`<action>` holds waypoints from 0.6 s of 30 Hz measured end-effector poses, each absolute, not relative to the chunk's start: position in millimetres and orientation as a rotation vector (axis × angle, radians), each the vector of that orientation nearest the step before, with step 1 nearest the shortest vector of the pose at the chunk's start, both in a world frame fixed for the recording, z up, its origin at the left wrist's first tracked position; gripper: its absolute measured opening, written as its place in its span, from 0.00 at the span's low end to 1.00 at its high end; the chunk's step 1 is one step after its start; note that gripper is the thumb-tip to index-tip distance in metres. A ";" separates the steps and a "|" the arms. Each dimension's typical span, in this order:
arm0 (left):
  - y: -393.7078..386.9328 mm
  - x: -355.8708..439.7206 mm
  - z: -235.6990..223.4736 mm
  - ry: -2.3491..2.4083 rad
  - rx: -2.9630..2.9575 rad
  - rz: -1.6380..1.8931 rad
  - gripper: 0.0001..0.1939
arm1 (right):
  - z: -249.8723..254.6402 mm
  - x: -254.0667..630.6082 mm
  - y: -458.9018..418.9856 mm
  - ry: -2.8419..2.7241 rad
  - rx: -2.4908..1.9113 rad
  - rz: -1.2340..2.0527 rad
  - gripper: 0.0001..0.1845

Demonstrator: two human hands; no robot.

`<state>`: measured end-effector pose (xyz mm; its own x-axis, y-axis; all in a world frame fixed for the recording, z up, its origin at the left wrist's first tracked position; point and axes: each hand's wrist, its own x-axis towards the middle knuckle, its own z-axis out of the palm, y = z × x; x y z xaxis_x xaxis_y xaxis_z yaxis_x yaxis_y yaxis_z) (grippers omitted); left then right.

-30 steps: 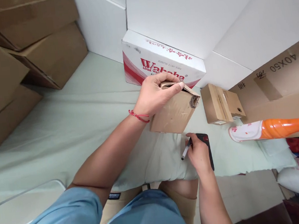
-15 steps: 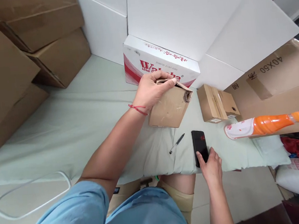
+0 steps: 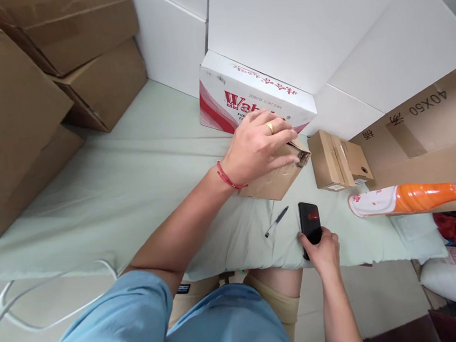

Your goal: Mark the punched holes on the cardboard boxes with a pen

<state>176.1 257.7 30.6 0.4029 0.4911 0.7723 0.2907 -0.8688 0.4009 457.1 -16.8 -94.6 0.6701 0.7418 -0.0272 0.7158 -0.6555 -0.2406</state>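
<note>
A small brown cardboard box point(image 3: 272, 184) stands on the cloth-covered table, its upper corner torn. My left hand point(image 3: 263, 143) lies across the top of this box, palm down, fingers stretched and slightly apart over its flaps. A ring and a red cord bracelet show on that hand and wrist. Lower right, my right hand point(image 3: 323, 248) grips the near end of a black smartphone point(image 3: 310, 219), thumb at its left edge and fingers at its right. The phone lies flat on the cloth. Between box and phone lies a pen point(image 3: 277, 221), touched by neither hand.
Behind the small box stands a white and red Wahaha carton point(image 3: 252, 88). To the right are a taped brown box point(image 3: 327, 161), an orange bottle point(image 3: 416, 197) and a large carton point(image 3: 421, 131). Stacked brown cartons point(image 3: 17, 121) fill the left side. A white cable point(image 3: 56, 273) hangs lower left.
My left hand has gone from pinching the box's top flaps to lying flat over them, farther right. My right hand stays at the phone. The whole view has shifted slightly.
</note>
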 end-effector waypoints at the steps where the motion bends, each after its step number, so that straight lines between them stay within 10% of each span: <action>1: 258.3 175.0 29.7 0.646 2.500 1.420 0.14 | -93.0 456.1 -17.1 -1.166 -2.669 0.175 0.54; 18: 246.4 182.1 31.1 0.549 2.500 1.503 0.19 | -42.7 403.8 -15.2 -1.031 -2.101 0.287 0.46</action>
